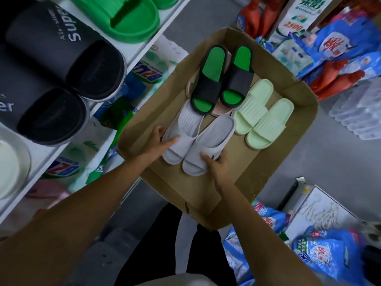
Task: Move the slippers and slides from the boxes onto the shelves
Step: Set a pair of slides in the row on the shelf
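Observation:
An open cardboard box [292,129] on the floor holds three pairs of slides. A grey pair lies nearest me: its left slide [181,131] and right slide [208,145] sit side by side. My left hand [159,142] grips the left grey slide at its outer edge, thumb on the strap. My right hand [216,165] grips the toe end of the right grey slide. Behind them lie a black-and-green pair [222,77] and a pale green pair [259,114]. A pink slide [220,110] peeks out under the black pair.
A white shelf [132,48] at the left carries black slides [61,65], green slides [127,19] and a pale slide [10,162]. Detergent bags [329,256] crowd the floor at right and under the shelf. Clear plastic tubs [358,112] stand at far right.

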